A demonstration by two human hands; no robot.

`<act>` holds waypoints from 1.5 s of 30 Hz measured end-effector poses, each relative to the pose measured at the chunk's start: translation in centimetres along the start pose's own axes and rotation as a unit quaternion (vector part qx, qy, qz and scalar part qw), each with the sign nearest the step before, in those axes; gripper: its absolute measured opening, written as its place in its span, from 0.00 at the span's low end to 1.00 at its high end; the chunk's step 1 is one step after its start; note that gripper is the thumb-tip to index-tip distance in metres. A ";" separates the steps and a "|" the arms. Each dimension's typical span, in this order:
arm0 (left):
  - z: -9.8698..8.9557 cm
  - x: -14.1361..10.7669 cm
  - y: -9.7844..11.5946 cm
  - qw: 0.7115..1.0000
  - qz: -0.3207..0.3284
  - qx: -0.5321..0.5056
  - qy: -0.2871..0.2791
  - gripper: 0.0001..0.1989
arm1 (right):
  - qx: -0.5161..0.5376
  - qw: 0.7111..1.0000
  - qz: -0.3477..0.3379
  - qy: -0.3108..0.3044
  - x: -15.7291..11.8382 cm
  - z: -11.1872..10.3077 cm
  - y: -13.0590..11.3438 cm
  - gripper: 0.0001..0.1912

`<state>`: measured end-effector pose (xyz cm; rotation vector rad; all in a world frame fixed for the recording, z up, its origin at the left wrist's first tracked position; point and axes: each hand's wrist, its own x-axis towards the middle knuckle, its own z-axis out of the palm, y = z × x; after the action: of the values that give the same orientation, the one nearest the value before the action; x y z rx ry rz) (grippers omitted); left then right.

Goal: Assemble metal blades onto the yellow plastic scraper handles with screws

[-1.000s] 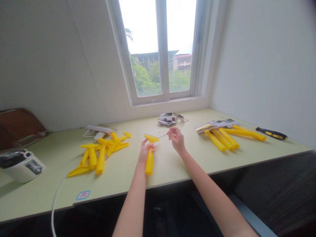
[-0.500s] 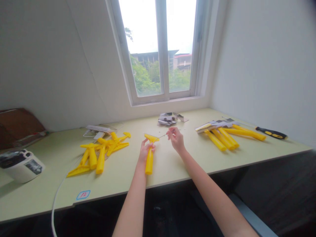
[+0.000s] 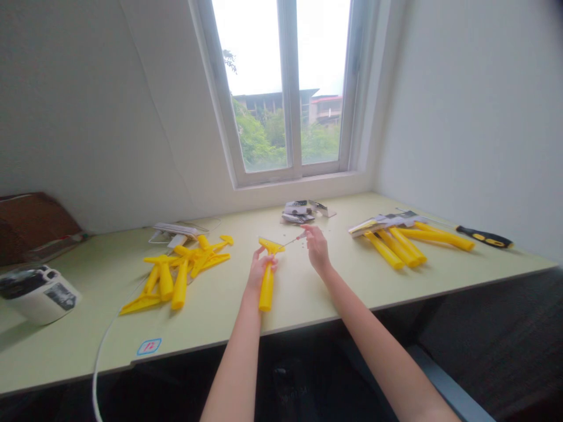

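Note:
My left hand (image 3: 258, 269) is wrapped round the neck of a yellow scraper (image 3: 266, 290). Its wide head points away from me, and a thin pale edge runs along the top. In my right hand (image 3: 316, 249) is a small screwdriver (image 3: 301, 236), gripped near its handle. The screwdriver's thin shaft reaches left to the right end of the scraper head; whether the tip sits in a screw is too small to tell. A few tiny bits, perhaps screws, lie on the table beside my right hand.
Loose yellow scraper handles (image 3: 179, 287) are heaped at left. Scrapers with blades (image 3: 396, 249) lie at right near a black-and-yellow screwdriver (image 3: 484, 237). Packaged flat pieces (image 3: 297, 212) sit by the window. A white mug-like container (image 3: 41, 296), a power strip (image 3: 176, 234) and a cable (image 3: 102, 346) are at left.
My right hand has shifted slightly right and its fingers have changed position, so more of the screwdriver's handle shows. My left hand and the scraper have barely moved.

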<state>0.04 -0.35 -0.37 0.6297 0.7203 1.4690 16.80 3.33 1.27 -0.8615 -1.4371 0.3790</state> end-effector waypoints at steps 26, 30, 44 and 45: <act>-0.1 0.1 0.0 1.000 -0.004 0.000 0.005 0.25 | -0.032 0.999 0.034 0.010 -0.1 -0.2 -0.1 0.15; -0.2 0.1 -0.1 1.000 -0.005 -0.005 0.000 0.26 | -0.026 0.999 0.020 -0.013 0.0 -0.2 0.2 0.14; 0.0 0.1 0.1 1.000 -0.003 0.002 0.005 0.27 | -0.041 0.998 0.035 -0.018 -0.1 -0.3 0.0 0.16; 0.0 0.1 0.1 1.000 -0.003 0.004 0.007 0.27 | -0.038 0.999 0.024 -0.015 -0.1 -0.3 0.0 0.15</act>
<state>-0.02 -0.21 -0.36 0.6235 0.7383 1.4658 17.04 3.21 1.23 -0.9570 -1.4685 0.3759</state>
